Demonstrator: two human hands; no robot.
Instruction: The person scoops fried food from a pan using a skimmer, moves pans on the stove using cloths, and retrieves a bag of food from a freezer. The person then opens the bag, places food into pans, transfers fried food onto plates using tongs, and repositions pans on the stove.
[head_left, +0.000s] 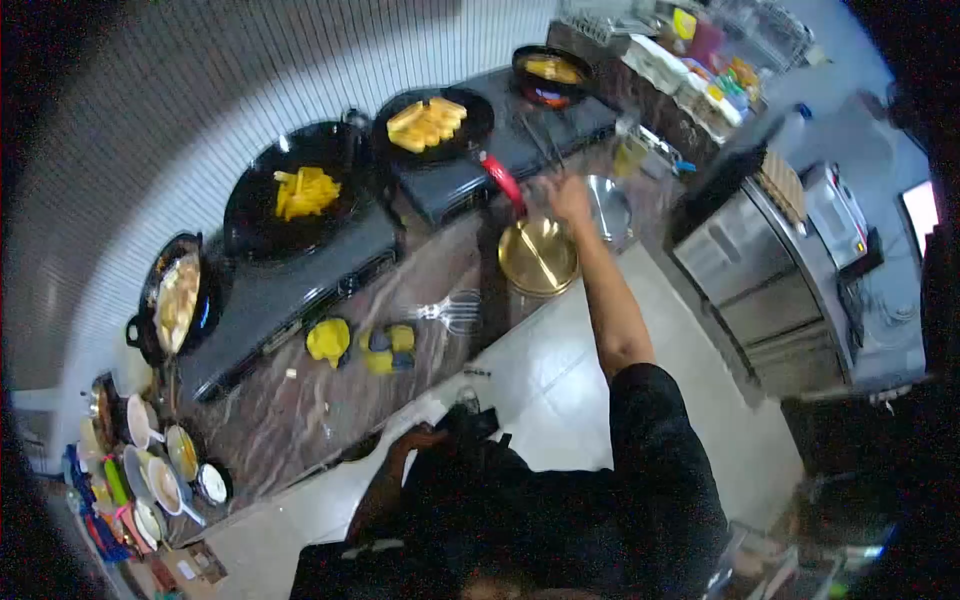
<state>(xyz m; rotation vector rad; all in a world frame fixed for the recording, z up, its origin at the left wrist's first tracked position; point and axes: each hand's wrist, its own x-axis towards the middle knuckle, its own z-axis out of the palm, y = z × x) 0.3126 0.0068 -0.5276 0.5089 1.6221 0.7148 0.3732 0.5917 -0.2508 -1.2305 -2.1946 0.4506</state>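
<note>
Over the counter's right part is my right hand, its fingers blurred. It lies between a golden pan with a red handle and a round silvery lid or plate. Just beyond the fingertips, thin dark utensils, perhaps tongs, lean across the hob's edge; contact is unclear. Low in front of my body, my left hand is beside a dark object that I cannot make out. Its fingers are hard to separate from the dark clothing.
Along the hob stand pans with yellow strips, golden rolls, frying food and a pale flat item. The marble counter holds a whisk-like utensil and yellow cloths. Bowls crowd the left end.
</note>
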